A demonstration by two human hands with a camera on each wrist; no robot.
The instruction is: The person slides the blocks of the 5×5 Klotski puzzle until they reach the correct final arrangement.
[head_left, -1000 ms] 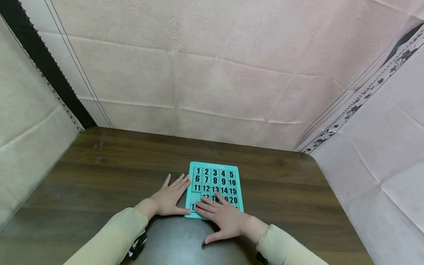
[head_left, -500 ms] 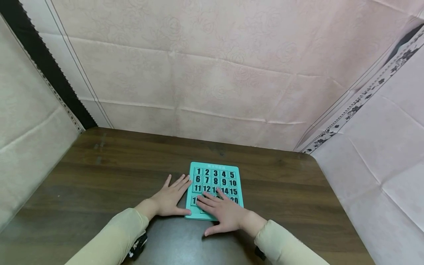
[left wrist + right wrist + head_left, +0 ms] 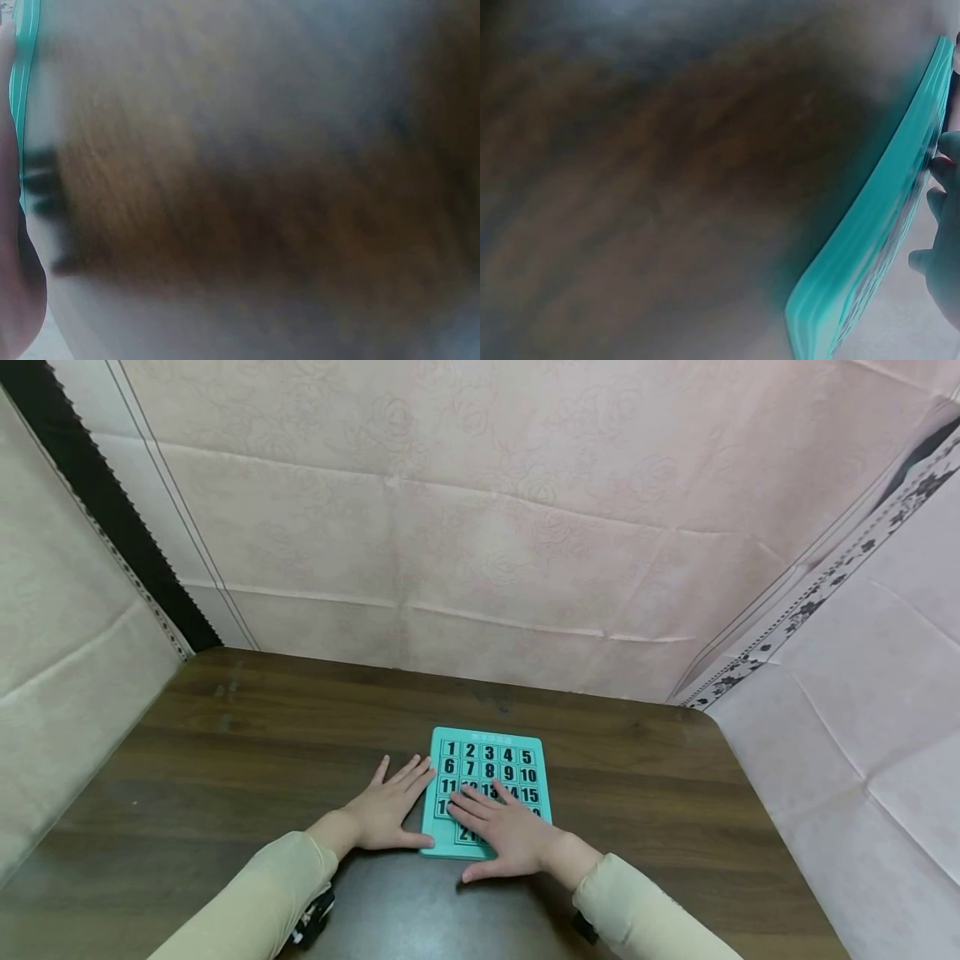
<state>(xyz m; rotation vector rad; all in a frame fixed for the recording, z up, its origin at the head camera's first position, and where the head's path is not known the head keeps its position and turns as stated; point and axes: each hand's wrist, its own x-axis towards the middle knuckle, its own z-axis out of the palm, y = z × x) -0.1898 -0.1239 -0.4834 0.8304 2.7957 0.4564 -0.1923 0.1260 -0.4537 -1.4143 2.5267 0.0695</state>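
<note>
A teal number puzzle board (image 3: 489,740) with black numerals in rows lies flat on the table, in the middle of the head view. My left hand (image 3: 384,814) is spread at its left side, fingertips and thumb touching the left edge. Across the lower middle rows lies my right hand (image 3: 513,839), fingers straight, hiding several numbers. Its thumb points left, just below the board's lower edge. In the right wrist view the board's side (image 3: 877,202) runs along the right, with the fingers (image 3: 946,172) over its face. The left wrist view shows only a strip of the board (image 3: 27,52).
The dark wooden table (image 3: 300,710) reaches back to a pale cloth wall (image 3: 450,552). Cloth panels rise on the left (image 3: 67,635) and right (image 3: 862,735) sides. A dark band (image 3: 112,502) runs down the back left corner.
My right hand has slid a little up the board, covering part of the row with 13 and uncovering the 21 tile at the bottom. The left hand stays nearly still.
</note>
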